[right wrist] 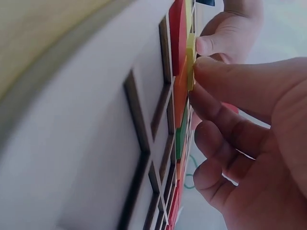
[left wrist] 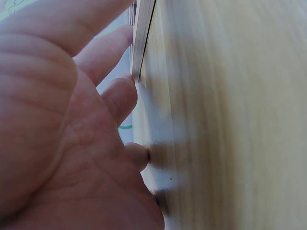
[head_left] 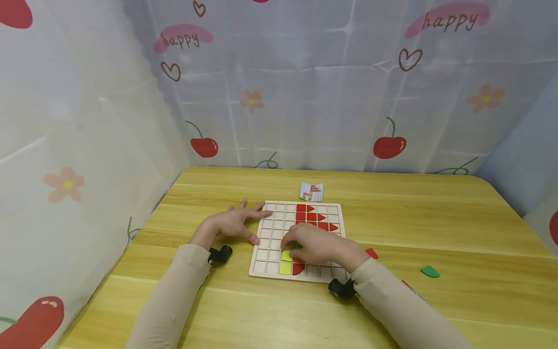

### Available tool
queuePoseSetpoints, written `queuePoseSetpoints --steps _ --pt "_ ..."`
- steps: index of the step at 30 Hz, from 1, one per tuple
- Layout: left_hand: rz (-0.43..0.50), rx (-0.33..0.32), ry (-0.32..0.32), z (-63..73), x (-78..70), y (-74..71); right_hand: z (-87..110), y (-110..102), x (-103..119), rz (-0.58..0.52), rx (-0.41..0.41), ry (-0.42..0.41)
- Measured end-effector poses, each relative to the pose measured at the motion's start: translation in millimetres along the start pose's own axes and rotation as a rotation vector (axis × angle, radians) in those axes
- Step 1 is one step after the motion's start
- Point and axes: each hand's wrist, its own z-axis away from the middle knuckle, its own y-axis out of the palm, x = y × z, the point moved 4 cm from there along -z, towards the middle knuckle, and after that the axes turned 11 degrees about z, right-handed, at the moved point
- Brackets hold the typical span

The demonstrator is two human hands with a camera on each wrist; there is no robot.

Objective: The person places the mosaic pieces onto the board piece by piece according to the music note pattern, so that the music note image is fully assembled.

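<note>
A square wooden grid board (head_left: pixel 266 272) lies on the table with coloured tiles in some cells. My left hand (head_left: pixel 233 223) has its fingers spread over the board's left edge; thumb and fingertips touch the rim. Over the board's lower middle, my right hand (head_left: pixel 316 245) pinches a yellow tile (right wrist: pixel 191 62) between thumb and finger, at the board's surface. Just below sit another yellow square tile (head_left: pixel 285 268) and a red rounded tile (head_left: pixel 298 268). Orange (right wrist: pixel 180 91) and green (right wrist: pixel 180 139) tiles show in the right wrist view; from above, the right hand partly hides this area.
Red squares and triangles (head_left: pixel 311 216) form rows in the board's upper part. A small folded pattern card (head_left: pixel 311 192) stands behind the board. Right of it lie a green quarter-round tile (head_left: pixel 430 271) and a red tile (head_left: pixel 372 253); another red-edged piece is partly behind the right sleeve (head_left: pixel 392 300).
</note>
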Motion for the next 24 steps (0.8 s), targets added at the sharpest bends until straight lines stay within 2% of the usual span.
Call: queuePoseSetpoints --steps 4,16,24 --pt "0.003 -0.002 -0.002 -0.3 0.3 0.4 -0.7 2.5 -1.6 0.004 0.001 0.024" --pt "-0.028 -0.004 0.015 1.0 -0.3 -0.3 -2.4 3.3 2.4 -0.002 -0.031 0.006" --pt "-0.012 -0.006 0.001 0.3 -1.0 0.4 15.7 -5.6 0.1 -0.006 -0.077 -0.010"
